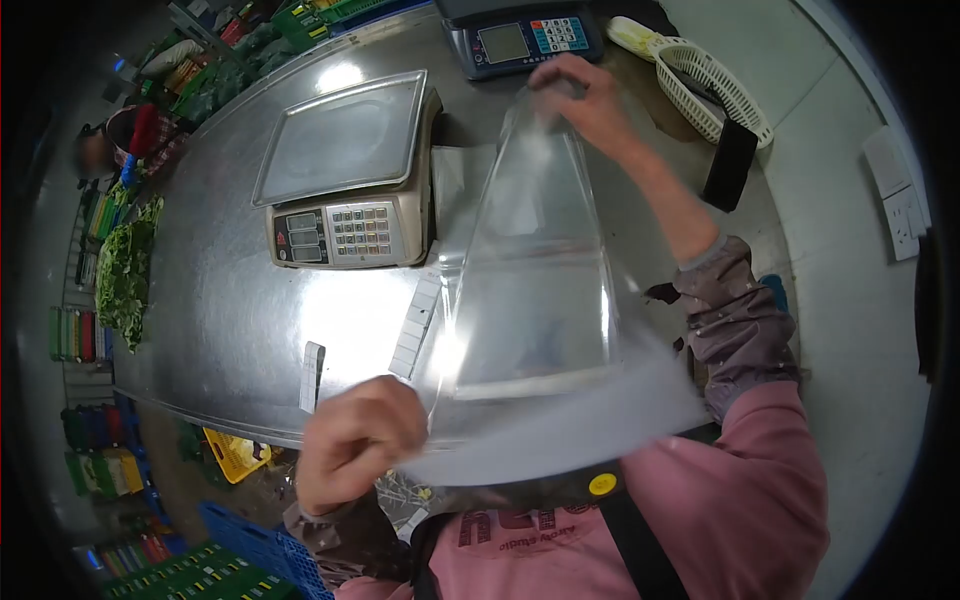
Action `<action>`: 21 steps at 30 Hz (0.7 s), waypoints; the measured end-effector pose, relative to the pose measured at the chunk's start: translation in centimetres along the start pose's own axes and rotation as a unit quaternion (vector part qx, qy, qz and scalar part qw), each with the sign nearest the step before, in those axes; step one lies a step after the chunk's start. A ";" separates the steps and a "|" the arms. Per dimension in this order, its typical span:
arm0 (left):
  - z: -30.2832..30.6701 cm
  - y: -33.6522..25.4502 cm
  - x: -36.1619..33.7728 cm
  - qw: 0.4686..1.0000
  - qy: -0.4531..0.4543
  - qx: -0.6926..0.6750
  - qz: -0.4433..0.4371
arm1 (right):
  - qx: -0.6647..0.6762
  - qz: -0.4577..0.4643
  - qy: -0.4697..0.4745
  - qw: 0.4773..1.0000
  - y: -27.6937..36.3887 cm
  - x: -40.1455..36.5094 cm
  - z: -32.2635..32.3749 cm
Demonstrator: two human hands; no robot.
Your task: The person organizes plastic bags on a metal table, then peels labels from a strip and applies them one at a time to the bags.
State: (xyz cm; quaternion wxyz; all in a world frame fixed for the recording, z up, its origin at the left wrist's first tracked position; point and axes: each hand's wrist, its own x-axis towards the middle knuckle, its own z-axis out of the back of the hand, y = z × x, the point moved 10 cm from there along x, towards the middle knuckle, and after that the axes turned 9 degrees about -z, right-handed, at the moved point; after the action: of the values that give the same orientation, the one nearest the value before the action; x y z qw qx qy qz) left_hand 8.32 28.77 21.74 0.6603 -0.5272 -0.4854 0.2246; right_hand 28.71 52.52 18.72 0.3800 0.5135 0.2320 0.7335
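A clear plastic sleeve (535,300), narrow at the far end and wider toward me, spreads over the metal table. My right hand (580,95) reaches to its narrow end, fingers closed on the plastic just in front of the dark scale. Across the near end runs a whitish sheet (560,430), smeared by motion. At that sheet's left corner, my left hand (365,435) is closed with its fingers curled in. A printed label strip (415,325) lies left of the sleeve, and a folded strip (312,375) lies just beyond my left hand.
A pale scale (345,190) with a flat metal pan stands left of the sleeve; the dark scale (525,45) is at the far edge. Right of it are a white basket (705,85) and a black object (732,165). Leafy greens (128,270) and a person (145,135) are at left.
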 end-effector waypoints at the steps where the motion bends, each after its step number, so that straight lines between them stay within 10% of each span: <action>1: -0.5 1.1 -0.3 0.994 0.020 0.092 0.060 | -0.045 0.017 0.003 0.999 -1.2 -0.9 -0.2; 11: -5.2 19.7 -9.8 0.875 0.168 0.403 0.209 | -0.294 -0.028 0.121 0.948 -11.9 -11.7 -3.1; 21: -5.4 21.3 -10.2 0.855 0.145 0.445 0.222 | -0.420 -0.088 0.110 0.896 -17.9 -9.0 -2.1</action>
State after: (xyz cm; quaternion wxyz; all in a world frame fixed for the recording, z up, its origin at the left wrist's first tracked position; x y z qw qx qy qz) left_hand 13.29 25.26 -1.75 0.8199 -0.2979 -0.1021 0.4780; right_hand 34.17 56.25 -0.33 0.5956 0.1993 -0.0135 0.7780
